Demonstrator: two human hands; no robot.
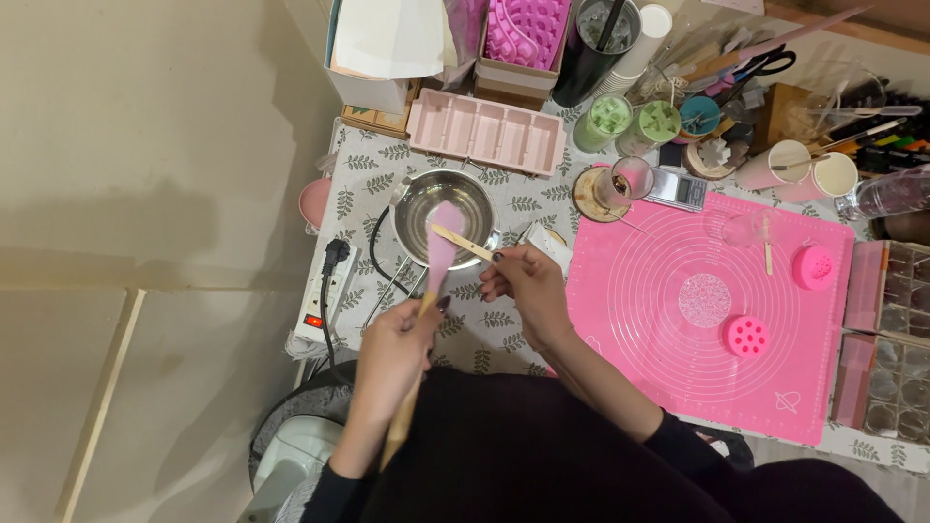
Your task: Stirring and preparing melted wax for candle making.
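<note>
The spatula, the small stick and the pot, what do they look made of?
Spatula: matte pink blade, likely silicone, on a pale wooden handle. Stick: flat, light wood. Pot: shiny grey metal, probably stainless steel, judging by the bright reflections.

A bright pink mat (630, 320) with white circle lines fills the right of the frame. At centre, a white tablecloth (504, 344) with grey-green leaf sprigs and a pale pink spatula (443, 242).

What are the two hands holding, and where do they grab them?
Left hand grips the pink spatula by its wooden handle. Right hand pinches one end of a flat wooden stick.
</note>
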